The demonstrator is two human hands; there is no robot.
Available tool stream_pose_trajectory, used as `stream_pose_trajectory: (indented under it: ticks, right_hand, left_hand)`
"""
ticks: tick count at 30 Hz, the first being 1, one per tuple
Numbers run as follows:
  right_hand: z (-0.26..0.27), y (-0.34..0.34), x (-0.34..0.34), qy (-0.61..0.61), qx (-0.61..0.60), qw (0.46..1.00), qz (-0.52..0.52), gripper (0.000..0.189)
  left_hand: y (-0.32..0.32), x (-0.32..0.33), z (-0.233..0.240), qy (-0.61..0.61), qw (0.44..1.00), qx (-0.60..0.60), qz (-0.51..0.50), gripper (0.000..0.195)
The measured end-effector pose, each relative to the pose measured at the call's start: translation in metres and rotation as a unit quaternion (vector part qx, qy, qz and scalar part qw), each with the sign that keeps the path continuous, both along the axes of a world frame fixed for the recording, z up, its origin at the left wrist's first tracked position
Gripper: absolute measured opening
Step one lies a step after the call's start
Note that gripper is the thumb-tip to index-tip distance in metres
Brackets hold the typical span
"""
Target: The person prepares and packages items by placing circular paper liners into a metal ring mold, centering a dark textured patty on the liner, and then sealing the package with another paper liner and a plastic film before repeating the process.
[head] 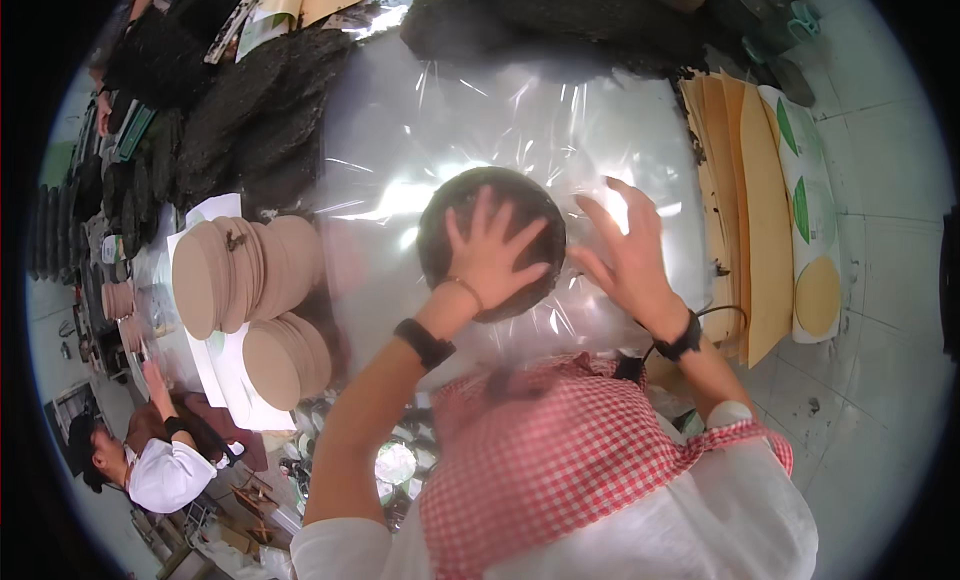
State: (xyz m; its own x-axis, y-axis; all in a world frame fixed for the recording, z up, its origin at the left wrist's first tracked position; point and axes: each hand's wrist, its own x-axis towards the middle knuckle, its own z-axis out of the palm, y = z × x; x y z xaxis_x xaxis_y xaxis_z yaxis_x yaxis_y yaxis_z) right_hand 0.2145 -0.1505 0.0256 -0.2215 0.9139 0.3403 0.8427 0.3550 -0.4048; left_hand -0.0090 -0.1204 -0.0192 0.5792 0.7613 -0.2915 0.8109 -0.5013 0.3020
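A round, flat, dark cake of material (491, 306) lies in front of me on clear plastic sheeting (375, 114). Spread over the top of the cake is my left hand (491, 253), palm down with its fingers apart. My right hand (626, 242) is just right of the cake, fingers apart and slightly bent over the shiny plastic, holding nothing that I can see. Whether its thumb touches the cake's edge, I cannot tell. Both wrists wear black bands, and a cable runs by the right one.
Stacks of round brown discs (274, 362) stand on white sheets at left. Dark material (255, 114) is heaped behind and left. Large tan paper sheets (765, 227) and a printed plastic pack (814, 205) line the right side. A co-worker (169, 475) sits at lower left.
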Motion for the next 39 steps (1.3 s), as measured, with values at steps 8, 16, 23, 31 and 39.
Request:
stream_pose_trajectory:
  ticks: [8,16,23,31,39]
  right_hand:
    - [-0.051,-0.075,0.06,0.158,-0.183,0.97,-0.04,0.01]
    - [-0.001,-0.068,0.098,0.724,-0.202,0.634,-0.18,0.025]
    - [-0.027,0.037,-0.025,0.6,-0.232,0.766,0.016,0.038]
    - [-0.013,-0.001,0.052,0.437,-0.116,0.892,-0.002,0.076]
    - [0.025,0.052,-0.02,0.136,-0.133,0.919,0.346,0.057]
  left_hand:
    - [0.004,0.02,0.01,0.03,0.999,0.018,-0.016,0.069]
    - [-0.007,0.014,0.001,-0.078,0.991,0.101,-0.034,0.07]
    - [-0.002,0.015,-0.007,-0.005,0.995,0.076,-0.06,0.072]
    - [0.005,0.014,-0.013,0.032,0.997,0.039,-0.056,0.069]
    - [0.006,0.008,-0.002,-0.005,0.994,0.104,-0.033,0.068]
